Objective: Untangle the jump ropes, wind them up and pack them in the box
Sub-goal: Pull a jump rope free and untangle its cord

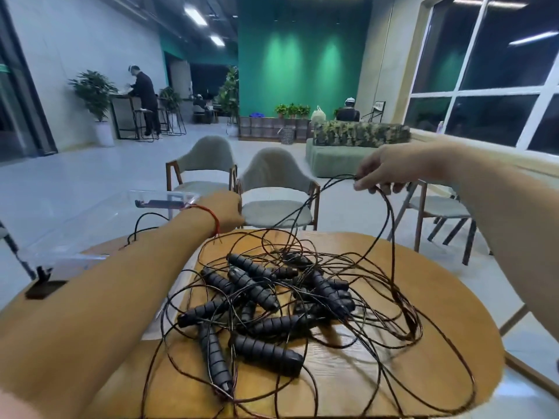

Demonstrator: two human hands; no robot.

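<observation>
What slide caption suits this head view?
Right hand pinches a cord loop raised above tangled jump ropes on the wooden table.

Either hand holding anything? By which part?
Right hand pinches a jump rope by its thin cord, mid-length, not by a handle. Left hand: fingers hidden, cannot tell.

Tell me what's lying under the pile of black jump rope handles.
Tangled thin cords and the round wooden table; a pale sheet shows at the pile's left edge. How far it runs beneath is hidden by the handles.
</observation>
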